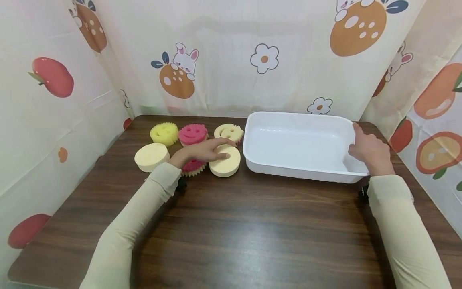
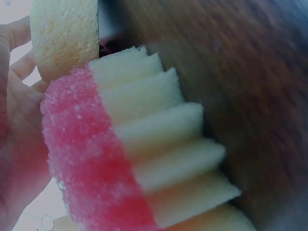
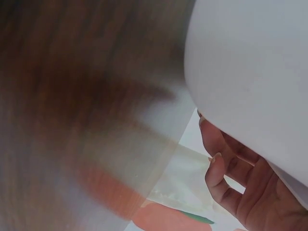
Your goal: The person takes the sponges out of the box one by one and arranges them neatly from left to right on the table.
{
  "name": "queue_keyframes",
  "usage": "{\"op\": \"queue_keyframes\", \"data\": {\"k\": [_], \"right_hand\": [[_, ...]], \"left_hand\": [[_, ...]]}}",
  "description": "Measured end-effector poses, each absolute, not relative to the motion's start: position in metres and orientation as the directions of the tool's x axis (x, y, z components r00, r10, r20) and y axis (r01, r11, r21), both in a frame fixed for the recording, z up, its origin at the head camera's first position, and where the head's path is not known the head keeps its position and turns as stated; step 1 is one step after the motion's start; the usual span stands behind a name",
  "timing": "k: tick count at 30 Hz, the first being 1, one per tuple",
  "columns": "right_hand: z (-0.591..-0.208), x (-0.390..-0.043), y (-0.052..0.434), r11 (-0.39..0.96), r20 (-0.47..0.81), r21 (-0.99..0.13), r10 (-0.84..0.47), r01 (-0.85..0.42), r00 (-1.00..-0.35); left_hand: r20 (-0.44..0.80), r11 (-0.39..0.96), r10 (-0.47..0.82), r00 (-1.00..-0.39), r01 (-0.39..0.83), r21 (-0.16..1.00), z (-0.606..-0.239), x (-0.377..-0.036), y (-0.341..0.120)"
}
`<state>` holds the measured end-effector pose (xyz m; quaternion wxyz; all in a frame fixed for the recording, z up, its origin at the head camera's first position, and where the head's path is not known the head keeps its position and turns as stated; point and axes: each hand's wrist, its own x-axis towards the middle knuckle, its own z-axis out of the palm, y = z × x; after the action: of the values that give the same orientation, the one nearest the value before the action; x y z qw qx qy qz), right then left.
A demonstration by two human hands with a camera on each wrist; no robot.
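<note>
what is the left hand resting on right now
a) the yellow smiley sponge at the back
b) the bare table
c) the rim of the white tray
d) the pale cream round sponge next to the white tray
d: in the head view the left hand lies with fingers stretched flat over the pale cream round sponge just left of the white tray, while the right hand grips the tray's right end.

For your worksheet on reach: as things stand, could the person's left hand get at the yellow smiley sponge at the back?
Probably yes. The left hand rests on a cream sponge, and the yellow smiley sponge lies just behind, nothing covering it.
</note>
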<state>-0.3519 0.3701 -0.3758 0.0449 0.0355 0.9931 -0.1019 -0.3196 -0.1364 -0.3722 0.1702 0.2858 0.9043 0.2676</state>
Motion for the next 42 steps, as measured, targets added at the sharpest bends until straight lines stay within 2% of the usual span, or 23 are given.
{"op": "queue_keyframes", "data": {"k": [23,42], "right_hand": [[-0.3789,-0.3510,0.3699,0.975,-0.109,-0.203,0.063,0.084,-0.992],[-0.3736,-0.3511,0.3692,0.976,-0.108,-0.198,0.066,0.086,-0.992]], "left_hand": [[-0.222,0.725,0.586,-0.779,0.381,0.574,-0.3727,-0.3198,-0.1341],[-0.191,0.733,0.589,-0.785,0.420,0.535,-0.3742,-0.3230,-0.1347]]}}
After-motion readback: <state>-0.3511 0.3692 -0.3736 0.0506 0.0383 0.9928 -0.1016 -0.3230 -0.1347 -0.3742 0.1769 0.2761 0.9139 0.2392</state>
